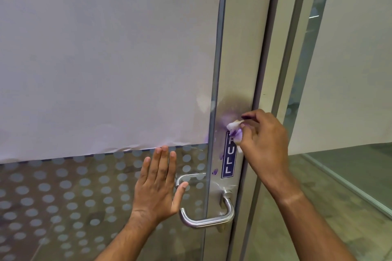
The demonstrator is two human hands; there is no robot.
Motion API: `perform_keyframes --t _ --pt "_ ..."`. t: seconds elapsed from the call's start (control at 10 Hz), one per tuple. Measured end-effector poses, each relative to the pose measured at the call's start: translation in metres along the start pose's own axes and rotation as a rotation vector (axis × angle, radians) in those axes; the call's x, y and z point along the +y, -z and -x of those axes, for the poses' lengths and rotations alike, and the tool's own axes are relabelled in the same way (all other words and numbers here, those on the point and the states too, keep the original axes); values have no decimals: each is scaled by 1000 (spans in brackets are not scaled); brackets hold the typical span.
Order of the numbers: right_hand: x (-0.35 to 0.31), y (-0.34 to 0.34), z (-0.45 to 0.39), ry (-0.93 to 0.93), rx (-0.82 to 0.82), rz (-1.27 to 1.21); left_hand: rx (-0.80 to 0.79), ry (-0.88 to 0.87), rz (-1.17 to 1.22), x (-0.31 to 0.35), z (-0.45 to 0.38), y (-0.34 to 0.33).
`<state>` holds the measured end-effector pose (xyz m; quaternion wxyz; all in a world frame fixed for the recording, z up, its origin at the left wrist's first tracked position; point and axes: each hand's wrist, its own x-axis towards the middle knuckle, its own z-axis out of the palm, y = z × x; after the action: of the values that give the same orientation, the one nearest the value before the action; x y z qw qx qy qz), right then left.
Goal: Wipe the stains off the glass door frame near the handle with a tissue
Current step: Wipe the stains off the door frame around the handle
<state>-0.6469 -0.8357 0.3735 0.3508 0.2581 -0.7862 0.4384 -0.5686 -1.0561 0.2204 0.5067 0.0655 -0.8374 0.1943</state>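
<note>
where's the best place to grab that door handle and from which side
Grip the handle's long horizontal bar, the free length left of its mount on the metal door frame. Come from the front, fingers curling over from above: the bar stands clear of the glass, its open end points left, and the left hand, flat on the glass beside it, is nearest. The right hand holds the tissue.

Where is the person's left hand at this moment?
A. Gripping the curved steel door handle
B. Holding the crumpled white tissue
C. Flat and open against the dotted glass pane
C: the left hand lies open with fingers spread on the dotted glass pane, beside the curved steel door handle.
</note>
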Motion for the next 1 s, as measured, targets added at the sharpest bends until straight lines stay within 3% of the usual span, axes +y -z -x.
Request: perform_keyframes --t 0.3,0.6,1.0 --pt "4 -26 4 127 276 250 -1 -2 -11 0 0 0" --pt "2 -39 18 175 197 45 26 1 -26 0 0 -2" --pt "-2 -43 9 226 289 42 35 2 -36 0 0 -3"
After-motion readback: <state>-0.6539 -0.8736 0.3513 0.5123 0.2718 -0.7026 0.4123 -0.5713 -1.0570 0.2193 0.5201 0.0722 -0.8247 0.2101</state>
